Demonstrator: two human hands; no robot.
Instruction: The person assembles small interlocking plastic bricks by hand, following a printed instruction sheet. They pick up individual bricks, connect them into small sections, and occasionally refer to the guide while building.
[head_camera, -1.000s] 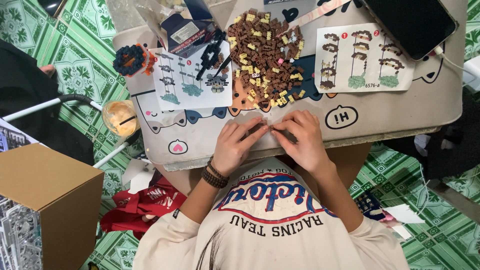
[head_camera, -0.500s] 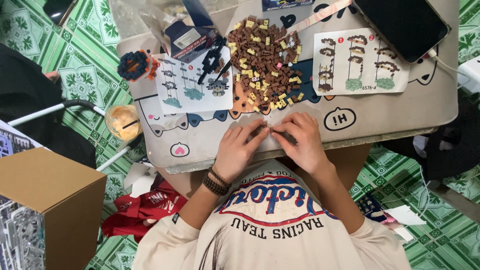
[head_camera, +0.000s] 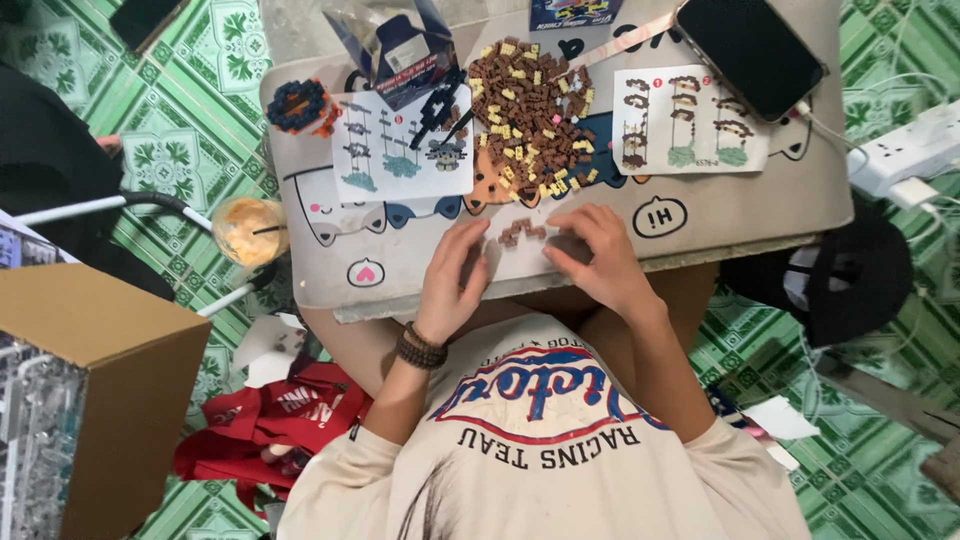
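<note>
While both hands rest flat on the low table (head_camera: 720, 215), a small brown brick piece (head_camera: 522, 232) lies between them, touching neither. At nine o'clock from it, the left hand (head_camera: 455, 275) lies palm down, fingers spread loose and holding nothing, a beaded bracelet (head_camera: 421, 349) on its wrist. At three o'clock, the right hand (head_camera: 598, 258) lies open too, its fingertips just beside the piece. At twelve o'clock sits a pile of brown and yellow bricks (head_camera: 527, 112), flanked by two instruction sheets (head_camera: 403, 148). A dark phone (head_camera: 750, 42) lies at two o'clock, and a drink cup (head_camera: 249, 229) stands off the table at nine o'clock.
</note>
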